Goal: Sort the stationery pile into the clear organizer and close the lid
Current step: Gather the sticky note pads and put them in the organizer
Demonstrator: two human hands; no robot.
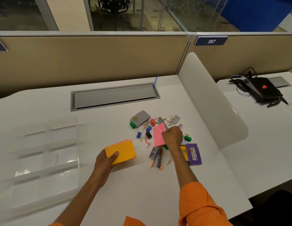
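Head view. My left hand [107, 159] grips a stack of orange sticky notes [121, 151], thumb flat on top and the other fingers curled underneath. A thin pink layer shows at the stack's far edge. The stack sits low over the white desk [109, 185]; I cannot tell whether it touches.

My right hand [172, 135] is over the stationery pile, fingers curled narrow and pinching the right edge of a pink sticky pad [158, 135]. The pad lies on top of the pile. An orange sleeve [195, 204] is rolled up my right forearm.

The pile is right of centre. Coloured paper clips [147, 144] are scattered through it. A grey box [139, 118] is at the far left with a green sharpener [132, 125] just beside it. A blue sharpener [138, 135] and a black sharpener [148, 135] lie left of the pad. A small white box [175, 119] is at the far right, and a purple box [193, 154] is at the near right.

The clear organizer [42, 159] sits well apart at the left edge of the desk. It is blurred, with dividers visible inside.

A grey cable hatch [114, 96] is set in the desk beyond. A black laptop [262, 88] is on the next desk.
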